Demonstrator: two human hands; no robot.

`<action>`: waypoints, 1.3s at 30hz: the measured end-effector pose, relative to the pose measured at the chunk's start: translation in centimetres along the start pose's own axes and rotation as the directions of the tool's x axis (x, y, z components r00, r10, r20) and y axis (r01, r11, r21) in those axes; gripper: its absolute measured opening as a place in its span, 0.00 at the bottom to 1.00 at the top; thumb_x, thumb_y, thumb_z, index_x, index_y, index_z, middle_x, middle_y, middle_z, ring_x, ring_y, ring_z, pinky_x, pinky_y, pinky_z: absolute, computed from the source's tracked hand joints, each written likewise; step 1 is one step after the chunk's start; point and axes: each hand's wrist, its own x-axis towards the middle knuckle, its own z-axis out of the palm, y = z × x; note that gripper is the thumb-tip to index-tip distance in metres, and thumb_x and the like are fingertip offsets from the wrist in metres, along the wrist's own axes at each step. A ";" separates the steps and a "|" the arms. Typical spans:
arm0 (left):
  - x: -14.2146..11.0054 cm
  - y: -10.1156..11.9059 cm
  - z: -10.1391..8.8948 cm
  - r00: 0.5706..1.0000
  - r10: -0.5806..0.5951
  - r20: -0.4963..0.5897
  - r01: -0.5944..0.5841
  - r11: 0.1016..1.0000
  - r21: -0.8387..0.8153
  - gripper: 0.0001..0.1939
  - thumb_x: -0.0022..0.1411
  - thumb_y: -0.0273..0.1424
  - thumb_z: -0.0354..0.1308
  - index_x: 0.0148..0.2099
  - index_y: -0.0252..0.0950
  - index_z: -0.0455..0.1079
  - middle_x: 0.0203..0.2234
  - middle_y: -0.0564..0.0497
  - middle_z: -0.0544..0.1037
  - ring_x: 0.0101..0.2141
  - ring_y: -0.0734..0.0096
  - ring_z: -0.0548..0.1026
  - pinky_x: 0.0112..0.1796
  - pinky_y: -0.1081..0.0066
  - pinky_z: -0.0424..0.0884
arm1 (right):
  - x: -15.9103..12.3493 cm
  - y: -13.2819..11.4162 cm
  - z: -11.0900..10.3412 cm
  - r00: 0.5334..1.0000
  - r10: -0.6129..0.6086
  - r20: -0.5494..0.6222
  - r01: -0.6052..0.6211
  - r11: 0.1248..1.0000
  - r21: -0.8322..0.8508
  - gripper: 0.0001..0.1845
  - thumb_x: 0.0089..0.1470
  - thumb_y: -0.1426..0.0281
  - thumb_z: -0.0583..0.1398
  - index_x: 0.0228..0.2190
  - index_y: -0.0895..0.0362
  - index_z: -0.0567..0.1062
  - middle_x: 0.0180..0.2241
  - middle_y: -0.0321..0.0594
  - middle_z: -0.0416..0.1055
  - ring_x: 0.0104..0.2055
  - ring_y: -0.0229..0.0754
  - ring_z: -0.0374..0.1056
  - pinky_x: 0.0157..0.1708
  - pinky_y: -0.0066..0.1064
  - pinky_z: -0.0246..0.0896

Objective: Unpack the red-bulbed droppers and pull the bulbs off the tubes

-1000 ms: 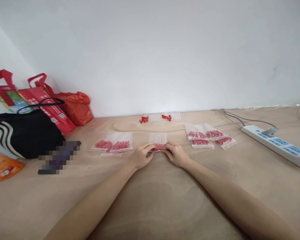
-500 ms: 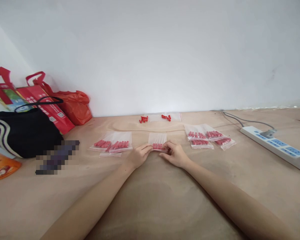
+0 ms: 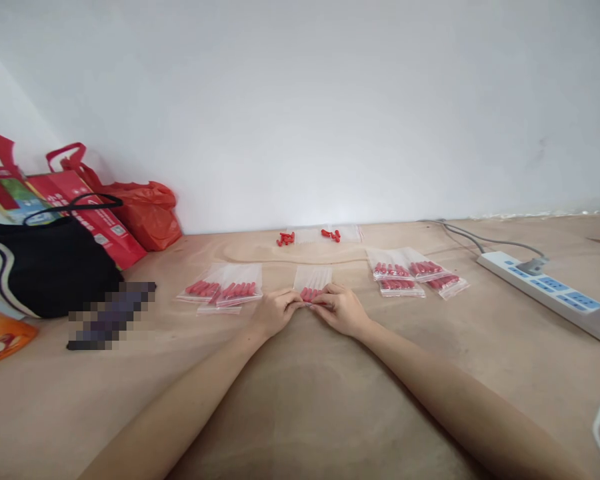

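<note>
A small clear zip bag (image 3: 313, 276) lies in front of me with several red, finger-shaped pieces (image 3: 309, 293) inside. My left hand (image 3: 279, 311) pinches its near edge from the left. From the right, my right hand (image 3: 342, 309) pinches the same edge, its fingertips close to the left ones and covering part of the red pieces. Left of my hands lie filled bags (image 3: 239, 291) of the same kind, partly overlapping. To the right is another overlapping group of filled bags (image 3: 396, 270).
Loose red pieces (image 3: 286, 238) and flat clear bags (image 3: 307, 234) lie by the wall. A power strip (image 3: 545, 287) with a grey plug is at right. At left stand a black bag (image 3: 55, 267), red bags (image 3: 143, 210) and an orange packet (image 3: 3, 337), beside a blurred dark object (image 3: 113, 317).
My right hand has slid left along the bag's near edge, and its fingertips now pinch close beside my left hand. The view has shifted slightly.
</note>
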 end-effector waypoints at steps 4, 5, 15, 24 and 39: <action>0.0 0.1 -0.1 1.000 -0.026 -0.007 0.026 1.000 -0.006 0.08 0.58 0.30 0.51 0.29 0.36 0.69 0.26 0.53 0.75 0.28 0.73 0.72 0.31 0.72 0.68 | 0.6 -0.2 0.8 0.996 0.085 -0.002 -0.085 0.991 0.101 0.07 0.48 0.70 0.56 0.26 0.53 0.76 0.25 0.37 0.68 0.31 0.37 0.63 0.33 0.27 0.57; 0.0 0.1 -0.1 1.000 -0.021 -0.017 0.021 1.000 -0.012 0.09 0.58 0.30 0.51 0.29 0.36 0.69 0.26 0.53 0.75 0.28 0.74 0.72 0.31 0.73 0.68 | 0.7 -0.2 0.9 0.993 0.117 0.000 -0.116 0.983 0.139 0.07 0.48 0.71 0.56 0.25 0.54 0.75 0.25 0.36 0.68 0.30 0.37 0.63 0.32 0.27 0.57; 0.4 0.3 -0.7 0.952 0.289 -0.099 -0.266 0.943 0.203 0.09 0.59 0.27 0.49 0.33 0.39 0.70 0.36 0.49 0.73 0.38 0.71 0.70 0.39 0.68 0.68 | 1.2 0.5 1.1 0.970 0.244 0.026 -0.236 0.903 0.358 0.06 0.46 0.71 0.57 0.21 0.57 0.72 0.20 0.33 0.64 0.24 0.33 0.59 0.26 0.24 0.55; 0.4 0.3 -0.5 0.915 0.393 -0.089 -0.345 0.879 0.330 0.09 0.59 0.26 0.49 0.34 0.39 0.71 0.37 0.49 0.73 0.42 0.69 0.67 0.41 0.67 0.68 | 1.0 1.0 1.5 0.964 0.263 0.042 -0.258 0.884 0.389 0.08 0.47 0.70 0.56 0.22 0.58 0.72 0.20 0.33 0.64 0.23 0.32 0.57 0.24 0.23 0.53; 0.5 0.4 -0.1 0.909 0.391 -0.147 -0.350 0.905 0.244 0.09 0.59 0.23 0.48 0.32 0.34 0.69 0.37 0.47 0.76 0.41 0.69 0.69 0.41 0.67 0.69 | 0.9 -0.3 1.1 0.972 0.233 0.025 -0.229 0.917 0.326 0.06 0.45 0.73 0.57 0.21 0.57 0.73 0.22 0.34 0.66 0.24 0.33 0.59 0.27 0.24 0.54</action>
